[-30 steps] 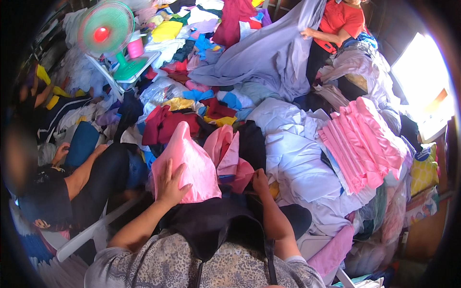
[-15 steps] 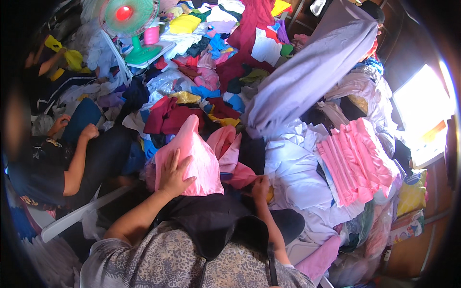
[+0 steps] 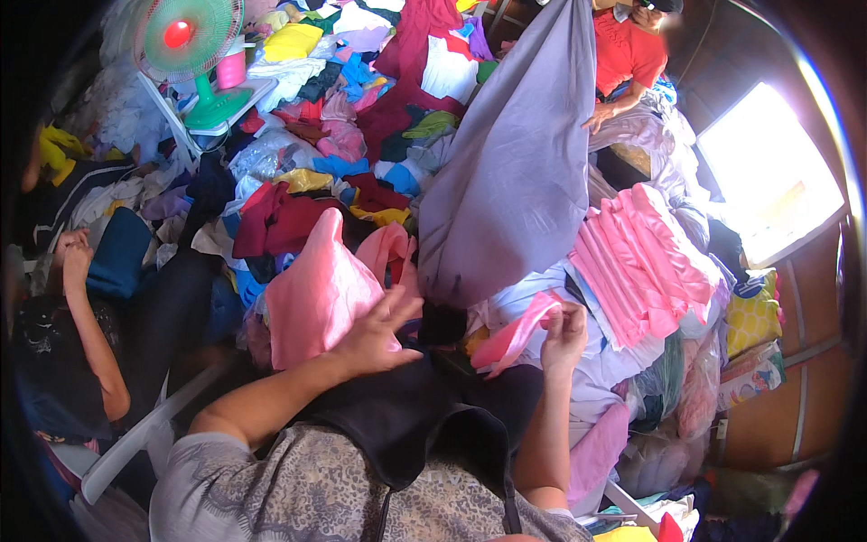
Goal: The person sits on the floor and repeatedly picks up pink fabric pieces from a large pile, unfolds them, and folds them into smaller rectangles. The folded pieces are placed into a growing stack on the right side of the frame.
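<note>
A pink satin cloth (image 3: pixel 312 280) lies peaked in front of me, above the black cloth (image 3: pixel 379 411) on my lap. My left hand (image 3: pixel 379 334) is at its lower right edge, fingers spread; whether it touches the satin is unclear. My right hand (image 3: pixel 564 334) is raised further right, pinching a narrow pink fabric strip (image 3: pixel 510 339) that hangs down to the left. Behind the peaked piece is another crumpled pink piece (image 3: pixel 384 246).
Folded pink cloths (image 3: pixel 641 262) sit on white fabric at right. A person in red (image 3: pixel 628 59) holds a grey sheet (image 3: pixel 501 181). A co-worker's hands (image 3: pixel 77 257) are near blue cloth (image 3: pixel 122 253). Mixed garments surround a green fan (image 3: pixel 190 54). Window (image 3: pixel 763 172) at right.
My left hand has slid right off the satin's middle. My right hand has moved right and up with the pink strip. The grey sheet has swung and now hangs closer to me.
</note>
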The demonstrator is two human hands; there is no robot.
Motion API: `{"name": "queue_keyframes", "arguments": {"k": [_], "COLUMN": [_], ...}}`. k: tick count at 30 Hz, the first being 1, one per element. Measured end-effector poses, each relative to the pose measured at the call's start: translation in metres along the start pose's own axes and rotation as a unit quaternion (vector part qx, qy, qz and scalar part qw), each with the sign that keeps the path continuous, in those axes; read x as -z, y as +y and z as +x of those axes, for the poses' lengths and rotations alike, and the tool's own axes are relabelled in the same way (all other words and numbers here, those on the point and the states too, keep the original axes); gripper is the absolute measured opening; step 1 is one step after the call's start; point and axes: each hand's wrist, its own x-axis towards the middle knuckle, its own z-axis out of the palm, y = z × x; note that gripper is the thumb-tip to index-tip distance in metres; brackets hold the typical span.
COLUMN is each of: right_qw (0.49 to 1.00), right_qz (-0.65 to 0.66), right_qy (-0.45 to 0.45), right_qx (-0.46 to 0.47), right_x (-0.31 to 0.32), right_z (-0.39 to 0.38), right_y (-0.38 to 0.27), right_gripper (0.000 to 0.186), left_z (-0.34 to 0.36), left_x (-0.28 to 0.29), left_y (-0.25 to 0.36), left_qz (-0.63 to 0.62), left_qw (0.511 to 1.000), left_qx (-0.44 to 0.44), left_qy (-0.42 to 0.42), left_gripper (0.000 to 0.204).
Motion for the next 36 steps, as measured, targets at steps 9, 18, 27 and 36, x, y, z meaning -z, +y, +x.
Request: {"name": "queue_keyframes", "arguments": {"k": [9,18,27,36], "right_qw": [0.979,0.978,0.977,0.971], "right_qz": [-0.117,-0.108,-0.121,-0.141], "right_qy": [-0.105,-0.149,-0.171,-0.175], "right_qx": [0.131,0.098,-0.043,-0.080], "right_x": [-0.011,-0.026,-0.045,-0.053], "right_z": [0.000,0.008,0.041,0.083], "right_y": [-0.081,-0.076,-0.027,-0.018], "right_gripper": [0.019,0.019,0.018,0.017], "left_z": [0.084,0.113,0.182,0.196], "left_x": [-0.020,0.026,0.115,0.173], "left_y": [0.104,0.089,0.053,0.019], "left_qz": [-0.220,-0.230,-0.299,-0.436], "left_qw": [0.969,0.939,0.954,0.897], "left_qx": [-0.101,-0.246,-0.019,0.058], "left_qy": [0.050,0.076,0.024,0.053], "left_gripper": [0.079,0.011,0.012,0.020]}}
